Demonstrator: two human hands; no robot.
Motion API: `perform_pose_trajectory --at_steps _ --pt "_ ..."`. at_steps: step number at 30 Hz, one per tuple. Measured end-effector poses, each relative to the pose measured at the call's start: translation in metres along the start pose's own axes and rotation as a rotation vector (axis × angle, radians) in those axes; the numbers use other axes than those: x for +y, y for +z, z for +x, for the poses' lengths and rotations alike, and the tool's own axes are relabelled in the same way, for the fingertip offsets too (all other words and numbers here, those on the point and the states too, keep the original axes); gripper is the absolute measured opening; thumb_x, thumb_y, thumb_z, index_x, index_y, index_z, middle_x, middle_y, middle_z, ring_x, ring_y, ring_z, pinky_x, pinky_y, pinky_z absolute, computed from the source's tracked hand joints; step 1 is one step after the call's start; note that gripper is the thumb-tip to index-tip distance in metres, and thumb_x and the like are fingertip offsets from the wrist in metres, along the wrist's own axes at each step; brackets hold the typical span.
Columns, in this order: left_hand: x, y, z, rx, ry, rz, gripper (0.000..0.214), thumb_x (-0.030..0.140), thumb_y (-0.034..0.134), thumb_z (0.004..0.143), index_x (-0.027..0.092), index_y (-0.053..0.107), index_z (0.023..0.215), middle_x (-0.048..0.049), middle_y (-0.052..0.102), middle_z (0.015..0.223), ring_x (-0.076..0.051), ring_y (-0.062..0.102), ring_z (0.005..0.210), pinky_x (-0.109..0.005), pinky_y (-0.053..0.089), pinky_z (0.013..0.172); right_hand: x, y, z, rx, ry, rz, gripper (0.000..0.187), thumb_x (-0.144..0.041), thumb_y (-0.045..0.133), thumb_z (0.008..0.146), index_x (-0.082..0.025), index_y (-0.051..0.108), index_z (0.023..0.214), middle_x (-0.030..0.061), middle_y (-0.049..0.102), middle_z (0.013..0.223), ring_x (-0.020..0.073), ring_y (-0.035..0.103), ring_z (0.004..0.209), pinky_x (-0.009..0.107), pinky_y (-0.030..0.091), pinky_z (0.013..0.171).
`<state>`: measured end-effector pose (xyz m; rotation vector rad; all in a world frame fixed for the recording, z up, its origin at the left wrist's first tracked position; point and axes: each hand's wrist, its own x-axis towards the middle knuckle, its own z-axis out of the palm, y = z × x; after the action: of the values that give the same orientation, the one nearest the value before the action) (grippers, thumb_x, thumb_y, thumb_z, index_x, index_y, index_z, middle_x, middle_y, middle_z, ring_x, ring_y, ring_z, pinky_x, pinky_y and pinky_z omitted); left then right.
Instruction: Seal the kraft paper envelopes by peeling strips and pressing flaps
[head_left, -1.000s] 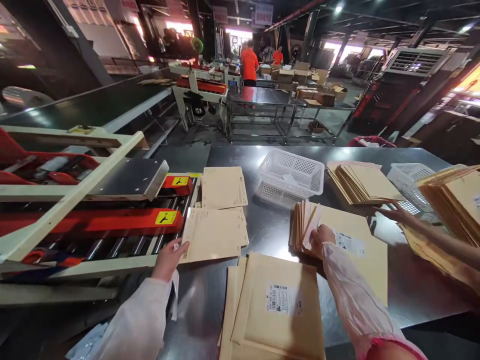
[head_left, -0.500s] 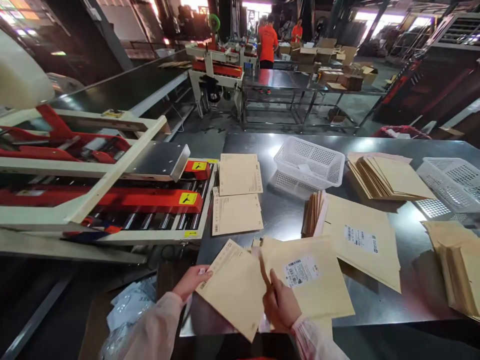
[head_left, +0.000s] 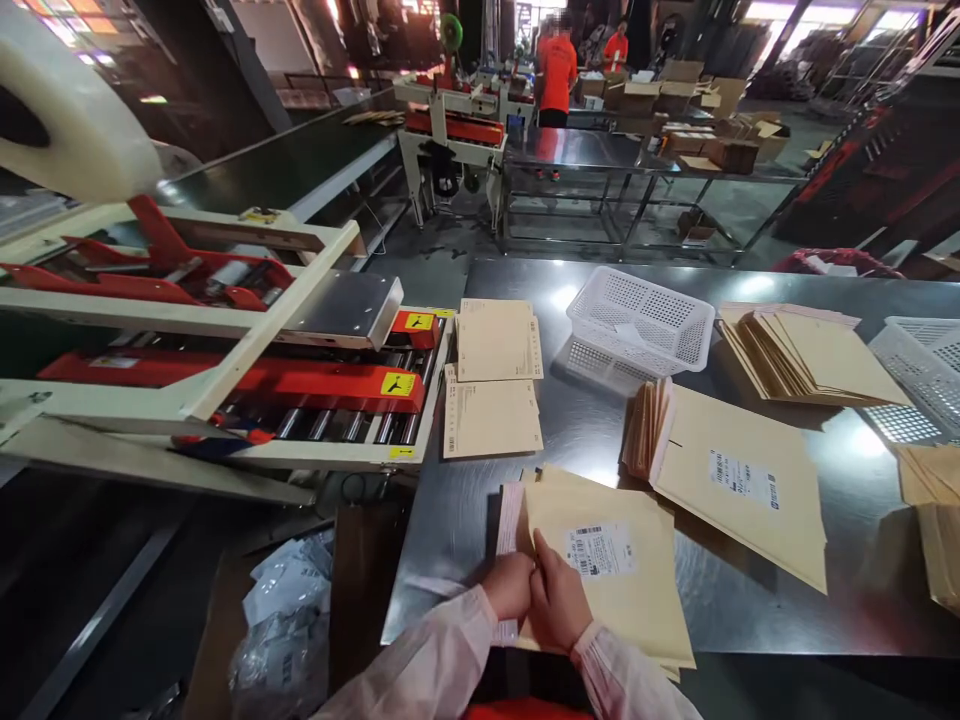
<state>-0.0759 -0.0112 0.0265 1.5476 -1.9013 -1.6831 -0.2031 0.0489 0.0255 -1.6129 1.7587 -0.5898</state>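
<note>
My left hand (head_left: 508, 586) and my right hand (head_left: 559, 605) meet at the near edge of the steel table (head_left: 750, 620), both closed on the left edge of a padded kraft envelope (head_left: 611, 575) with a barcode label. That envelope tops a small pile of the same mailers. A pale strip (head_left: 510, 520) shows along its left side. Beyond it lie two flat envelopes (head_left: 491, 418), (head_left: 499, 340) beside the red roller machine (head_left: 300, 385).
A labelled envelope (head_left: 742, 485) leans on an upright bundle (head_left: 646, 428). Two white mesh baskets (head_left: 641, 320), (head_left: 922, 375) and envelope stacks (head_left: 806, 355), (head_left: 934, 520) fill the far right. A tape roll (head_left: 71, 130) hangs upper left. People in orange stand far back. Plastic bags (head_left: 289, 620) lie below.
My left hand took an envelope from beside the machine and brought it to the near pile. Both hands have drawn together on the top envelope's left edge. A co-worker's arm at right has gone.
</note>
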Motion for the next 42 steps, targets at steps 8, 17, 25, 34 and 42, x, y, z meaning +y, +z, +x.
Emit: perform_pose_trajectory --at_steps 8,17,25,34,42 --pt "-0.008 -0.081 0.063 0.375 -0.013 -0.028 0.020 0.012 0.062 0.074 0.016 0.077 0.087 -0.0114 0.072 0.096 -0.025 0.066 0.097 -0.036 0.048 0.095 -0.007 -0.001 -0.004 -0.019 0.008 -0.013 0.060 -0.033 0.032 0.095 -0.002 0.048 0.143 0.0169 0.072 0.098 0.0251 0.069 0.088 0.040 0.059 0.081" --pt "-0.044 -0.047 0.057 0.568 -0.128 -0.297 0.030 0.038 0.059 0.084 0.012 0.073 0.092 -0.0103 0.074 0.091 -0.021 0.069 0.086 -0.031 0.053 0.080 0.035 -0.023 0.003 -0.084 -0.016 -0.547 0.055 -0.046 0.039 0.097 -0.029 0.044 0.149 0.0017 0.036 0.156 0.0319 0.030 0.148 0.066 0.017 0.118" --pt "-0.046 -0.075 0.067 0.508 -0.072 -0.249 0.010 0.022 0.068 0.069 0.019 0.076 0.075 -0.0045 0.076 0.082 -0.019 0.067 0.082 -0.029 0.050 0.082 0.035 -0.005 -0.002 -0.066 -0.003 -0.586 0.055 -0.045 0.037 0.098 -0.028 0.042 0.149 0.0005 0.033 0.157 0.0318 0.029 0.148 0.067 0.014 0.117" --pt "-0.042 -0.105 0.070 0.503 -0.074 -0.226 0.032 0.038 0.066 0.077 0.015 0.077 0.095 -0.0101 0.074 0.102 -0.020 0.066 0.094 -0.030 0.050 0.088 0.044 -0.010 -0.014 0.011 0.038 -0.623 0.054 -0.045 0.039 0.097 -0.030 0.043 0.149 0.0023 0.038 0.155 0.0320 0.031 0.147 0.065 0.016 0.116" --pt "-0.019 -0.074 0.088 0.329 -0.061 -0.269 0.008 0.024 0.076 0.058 0.018 0.072 0.062 -0.0061 0.071 0.069 -0.022 0.065 0.077 -0.032 0.048 0.079 0.045 -0.007 -0.015 0.036 0.056 -0.640 0.055 -0.045 0.036 0.097 -0.029 0.043 0.149 0.0027 0.037 0.156 0.0298 0.030 0.148 0.063 0.016 0.117"
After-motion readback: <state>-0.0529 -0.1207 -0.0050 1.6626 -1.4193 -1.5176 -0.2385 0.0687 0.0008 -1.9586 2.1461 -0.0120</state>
